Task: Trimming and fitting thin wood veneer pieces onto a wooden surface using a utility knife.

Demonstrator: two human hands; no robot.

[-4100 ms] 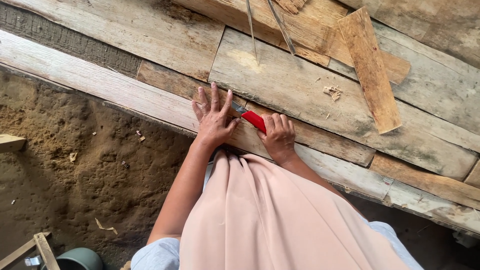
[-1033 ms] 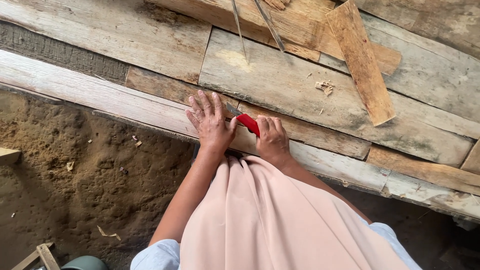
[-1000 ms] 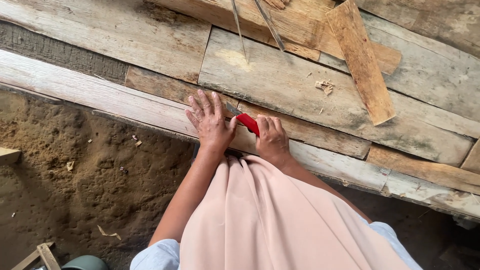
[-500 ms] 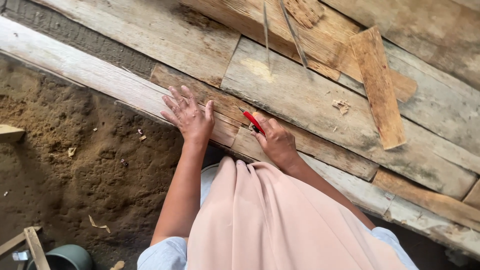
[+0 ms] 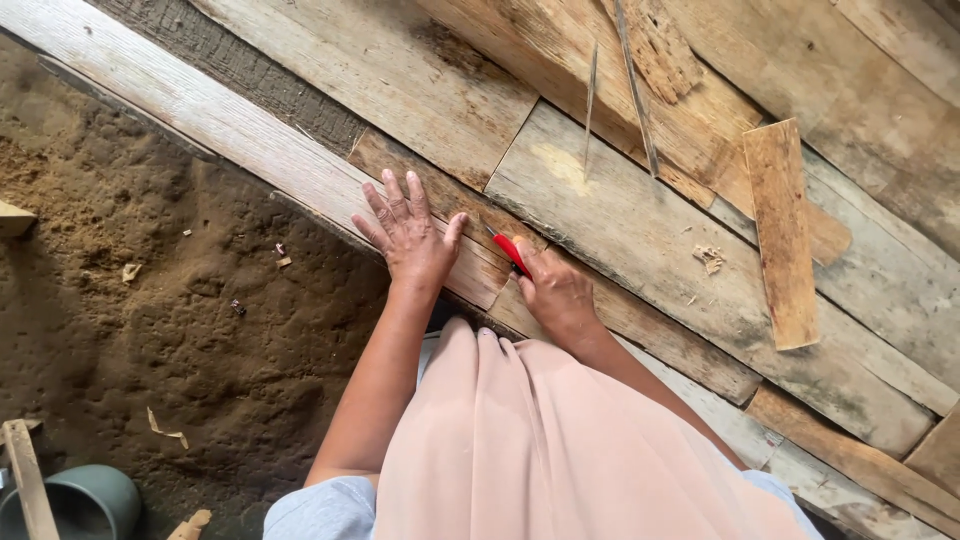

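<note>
My left hand (image 5: 410,235) lies flat, fingers spread, on a narrow weathered plank (image 5: 440,215) of a rough wooden wall or platform. My right hand (image 5: 558,292) is closed around a small tool with a red handle (image 5: 511,252), whose tip points at the seam between planks just right of my left thumb. The tool's working end is too small to make out. A pink cloth (image 5: 560,440) drapes over my lap below both hands.
A loose short board (image 5: 781,230) lies on the planks at the right. Two thin sticks (image 5: 636,85) lean at the top. Bare brown soil (image 5: 150,300) lies at the left, with a grey pot (image 5: 75,503) and wood scraps at the lower left.
My left hand slid left along the plank and away from the red tool. My right hand stayed on the tool at the seam. The view shifted.
</note>
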